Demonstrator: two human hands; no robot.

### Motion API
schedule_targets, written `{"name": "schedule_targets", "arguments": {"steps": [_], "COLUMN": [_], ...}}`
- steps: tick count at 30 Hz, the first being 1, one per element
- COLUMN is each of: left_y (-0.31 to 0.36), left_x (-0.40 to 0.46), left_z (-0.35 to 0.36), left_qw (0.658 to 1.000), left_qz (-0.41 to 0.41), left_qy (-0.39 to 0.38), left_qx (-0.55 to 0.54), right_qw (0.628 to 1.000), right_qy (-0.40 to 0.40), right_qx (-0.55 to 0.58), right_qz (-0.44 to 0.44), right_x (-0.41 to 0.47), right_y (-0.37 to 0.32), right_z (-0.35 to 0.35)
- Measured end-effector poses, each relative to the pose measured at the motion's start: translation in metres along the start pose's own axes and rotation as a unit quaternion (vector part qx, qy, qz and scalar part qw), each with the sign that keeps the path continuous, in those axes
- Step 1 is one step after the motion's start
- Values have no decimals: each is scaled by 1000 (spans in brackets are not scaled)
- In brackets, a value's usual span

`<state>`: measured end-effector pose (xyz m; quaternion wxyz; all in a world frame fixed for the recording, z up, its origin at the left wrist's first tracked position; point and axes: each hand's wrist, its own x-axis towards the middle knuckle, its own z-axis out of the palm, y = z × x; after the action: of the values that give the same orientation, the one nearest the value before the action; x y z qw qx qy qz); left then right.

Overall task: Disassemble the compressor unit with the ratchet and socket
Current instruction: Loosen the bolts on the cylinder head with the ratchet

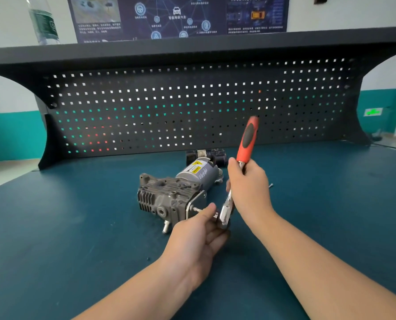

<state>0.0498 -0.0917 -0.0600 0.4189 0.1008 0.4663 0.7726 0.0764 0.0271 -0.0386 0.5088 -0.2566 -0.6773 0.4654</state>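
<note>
The grey compressor unit point(169, 195) lies on the blue bench top, its finned cast body to the left and its cylindrical motor with a yellow warning label pointing back right. A ratchet point(246, 140) with a red and black handle stands tilted upward, its chrome head point(224, 215) low beside the unit's right end plate. My right hand point(247, 190) grips the ratchet's shank just below the red handle. My left hand point(199, 234) holds the socket end at the ratchet head, thumb near a bolt point(196, 209) sticking out of the plate.
A black pegboard back panel point(192, 107) rises behind the bench. A dark part point(206, 155) sits behind the motor. A small loose bolt point(270, 185) lies right of my right hand. A water bottle point(43, 19) stands on the top shelf at the left.
</note>
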Motion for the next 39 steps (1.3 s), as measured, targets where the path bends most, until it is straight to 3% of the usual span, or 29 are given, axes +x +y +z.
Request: {"name": "schedule_targets", "arguments": {"steps": [2,4,5,7,8,10,11,13,15,17,19,21,22,24,27,29,30,32,34,36,37,38,39], "left_y": [0,-1,-1,-1,-1,-2,-2,-3,-2,-1,-1,-1,-1,0,-1,-1,-1,-1,1,1,1,1,1], "left_x": [-1,-1,-2,-2,-2,-2,-2,-1,-1,-1,-2,-2,-2,-1,1,2,3,4,4,3,2,1,1], "left_z": [0,1,1,1,1,1,0,0,0,1,2,3,3,2,0,-1,-1,0,1,1,1,1,1], "left_qw": [1000,1000,1000,1000,1000,1000,999,1000,1000,1000,1000,1000,1000,1000,1000,999,999,1000,1000,1000,999,1000,1000], "left_qz": [1,7,10,15,17,21,21,18,14,12,10,9,8,8,12,11,6,-2,-6,-6,-6,-5,-4], "left_qy": [0,2,4,1,-4,-16,-20,-24,-23,-21,-21,-19,-15,-11,-26,-32,-32,-27,-22,-25,-26,-26,-25], "left_qx": [0,4,5,4,5,12,13,6,2,1,-2,-9,-13,-16,-2,-1,-5,-11,-12,-15,-17,-15,-13], "right_qw": [976,961,973,1000,995,951,926,918,959,997,986,965,976,999,948,922,928,967,1000,972,954,952,967], "right_qy": [-50,-62,-47,2,18,-4,-21,-30,-9,-5,-40,-60,-51,-7,-17,-35,-23,12,3,-36,-44,-38,-26], "right_qx": [20,42,37,14,16,22,15,8,20,12,33,69,63,41,35,11,4,3,14,62,91,102,92], "right_qz": [212,267,222,27,-93,-309,-378,-396,-283,-78,158,244,204,-2,-317,-386,-373,-253,-19,224,283,287,236], "right_x": [4,3,3,0,-4,-15,-19,-21,-15,-5,1,1,1,-3,-18,-25,-23,-14,-3,1,0,-1,-1], "right_y": [10,11,11,2,-6,-17,-17,-14,-14,-8,2,4,4,-2,-15,-13,-12,-11,-5,5,7,6,5], "right_z": [0,1,2,0,-2,-4,-4,-2,-1,-1,-1,-1,-1,-2,-4,-2,-1,0,-1,0,1,2,2]}}
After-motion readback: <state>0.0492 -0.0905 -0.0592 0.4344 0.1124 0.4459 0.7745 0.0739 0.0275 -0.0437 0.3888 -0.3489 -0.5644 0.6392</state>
